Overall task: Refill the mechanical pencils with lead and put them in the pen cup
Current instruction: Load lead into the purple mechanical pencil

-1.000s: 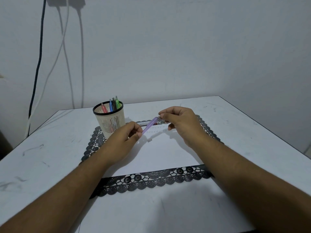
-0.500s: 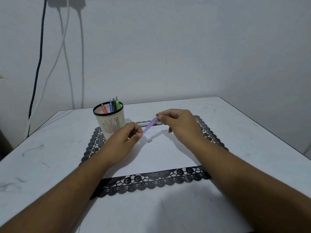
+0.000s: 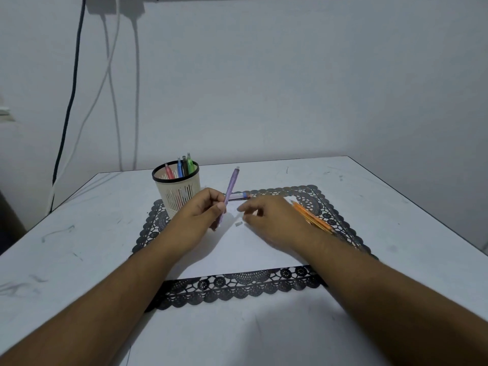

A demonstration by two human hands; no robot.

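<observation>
My left hand grips a purple mechanical pencil near its tip, the pencil tilted almost upright with its white cap end up. My right hand hovers low over the white sheet, fingers loosely spread and blurred, holding nothing I can see. A small white piece lies on the sheet just left of its fingertips. The cream pen cup with a black rim stands at the mat's back left, with several pencils in it. An orange pencil lies on the mat behind my right wrist.
A black lace placemat lies under the white sheet on the white table. A slim lead tube with a blue band lies at the sheet's far edge. Cables hang down the wall at the left.
My right hand has let go of the pencil's top end and dropped toward the sheet. My left hand has swung the purple pencil up from slanted to nearly upright.
</observation>
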